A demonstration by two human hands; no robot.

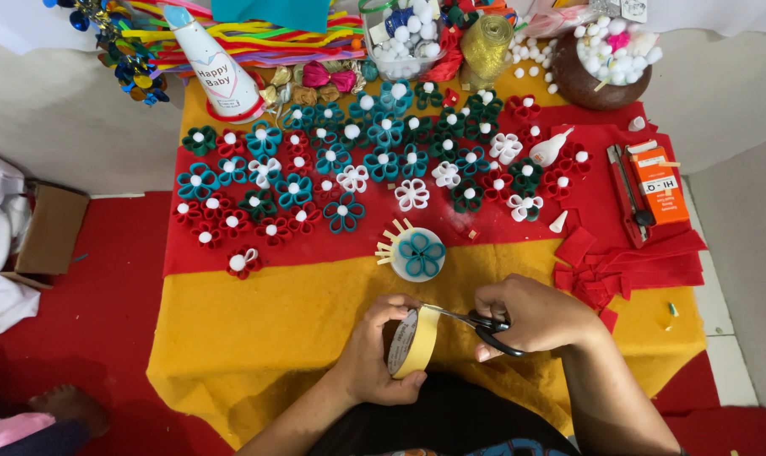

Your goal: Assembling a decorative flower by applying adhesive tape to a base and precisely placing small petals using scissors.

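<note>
Left hand (374, 355) grip clamped around a pale yellow tape roll (413, 342), held upright on edge. Right hand (530, 317) grip closed through black-handled scissors (476, 323), blades at the roll's top edge. Beyond the roll: yellow felt bench (265, 321), teal looped flower on a white disc (420, 253).

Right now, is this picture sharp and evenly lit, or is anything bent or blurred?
Head view: soft, even light, no glare; the left hand with the tape roll and the right hand with scissors look sharp; edges curve outward like a wide lens; corners dimmer.
</note>
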